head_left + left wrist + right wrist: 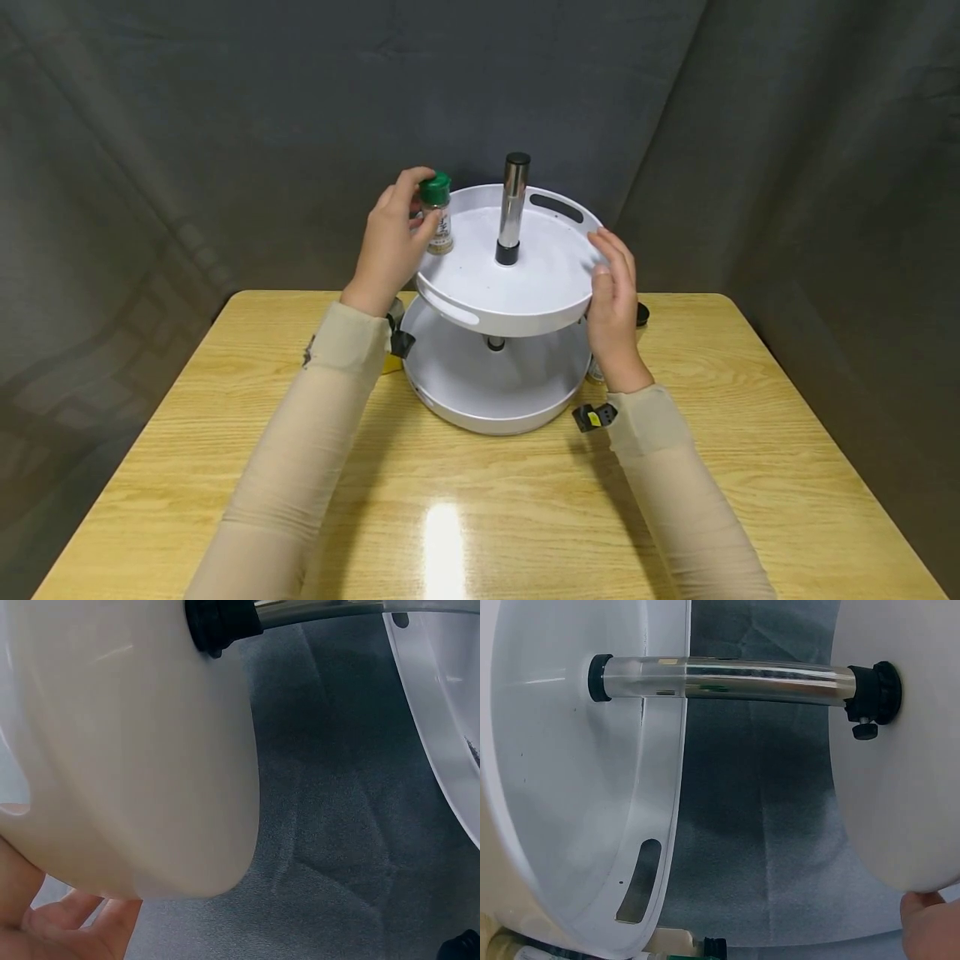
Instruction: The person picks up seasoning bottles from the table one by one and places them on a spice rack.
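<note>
The left hand (390, 242) pinches a small spice jar (445, 227) with a green cap (436, 190), a finger over the cap and the thumb against the body. The jar is upright at the left side of the upper tray (517, 287), just inside the rim; whether its base touches the tray floor or sits slightly above is hard to tell. The right hand (617, 292) rests on the right rim of the same tray, its grip relaxed and its fingers only slightly bent.

The upper tray is white and round, with slots cut in its wall. A shiny pole (514, 200) with a black top rises from its middle. Below it, the lower tray (495, 392) rests on the wood-grain worktop (375, 517). The right wrist view shows a metal tube (765, 679) joining the two tiers, with a black knob (865, 731) under the upper one.

A black lid (642, 315) shows behind the right hand, and something yellow (392, 364) beside the lower tray near the left wrist. Dark cloth (337, 83) hangs behind.
</note>
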Demonstrator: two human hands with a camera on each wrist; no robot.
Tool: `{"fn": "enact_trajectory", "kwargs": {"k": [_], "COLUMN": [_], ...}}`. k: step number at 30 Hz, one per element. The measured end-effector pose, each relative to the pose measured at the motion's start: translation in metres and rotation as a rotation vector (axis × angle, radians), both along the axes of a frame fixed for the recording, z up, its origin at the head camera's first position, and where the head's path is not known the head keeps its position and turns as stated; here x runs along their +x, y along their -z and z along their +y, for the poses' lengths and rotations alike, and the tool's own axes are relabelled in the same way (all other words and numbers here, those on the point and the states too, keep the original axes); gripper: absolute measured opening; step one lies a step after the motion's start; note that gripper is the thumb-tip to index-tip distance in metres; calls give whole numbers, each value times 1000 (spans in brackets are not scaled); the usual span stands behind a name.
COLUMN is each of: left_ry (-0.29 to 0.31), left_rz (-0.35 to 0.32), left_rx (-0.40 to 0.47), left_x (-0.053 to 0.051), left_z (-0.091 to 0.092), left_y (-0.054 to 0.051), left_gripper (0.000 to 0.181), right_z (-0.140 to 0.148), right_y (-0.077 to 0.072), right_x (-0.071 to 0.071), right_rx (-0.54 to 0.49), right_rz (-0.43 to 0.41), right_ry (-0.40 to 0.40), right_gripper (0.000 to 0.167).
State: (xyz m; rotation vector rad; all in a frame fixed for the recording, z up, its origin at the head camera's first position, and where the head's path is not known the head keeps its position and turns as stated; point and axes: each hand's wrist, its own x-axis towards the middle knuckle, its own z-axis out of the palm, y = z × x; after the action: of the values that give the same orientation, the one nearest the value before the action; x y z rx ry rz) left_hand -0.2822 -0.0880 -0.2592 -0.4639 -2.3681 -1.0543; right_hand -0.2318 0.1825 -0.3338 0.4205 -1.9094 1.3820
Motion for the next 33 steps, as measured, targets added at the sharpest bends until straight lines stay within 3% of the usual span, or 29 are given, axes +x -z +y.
{"fn": "enact_trajectory", "kwargs": {"k": [11,20,28,33], "left_ry": [-1,8,12,7], "left_rz": [-6,172,223,194], "left_rx": [85,189,238,301], "left_x": [-1,0,13,25], "left_z": [2,-1,-5,-6], "left_y": [4,15,26,37], "left_gripper": [55,39,33,31], "right_z": [1,2,1,1], "right_y": [1,3,2,2], "right_x": [-1,-2,0,1], "right_rx": [2,10,3,-11], "right_rz": [-19,-28,-34,-21], "right_ry": [8,18,22,12], "right_gripper": [50,51,51,50]}}
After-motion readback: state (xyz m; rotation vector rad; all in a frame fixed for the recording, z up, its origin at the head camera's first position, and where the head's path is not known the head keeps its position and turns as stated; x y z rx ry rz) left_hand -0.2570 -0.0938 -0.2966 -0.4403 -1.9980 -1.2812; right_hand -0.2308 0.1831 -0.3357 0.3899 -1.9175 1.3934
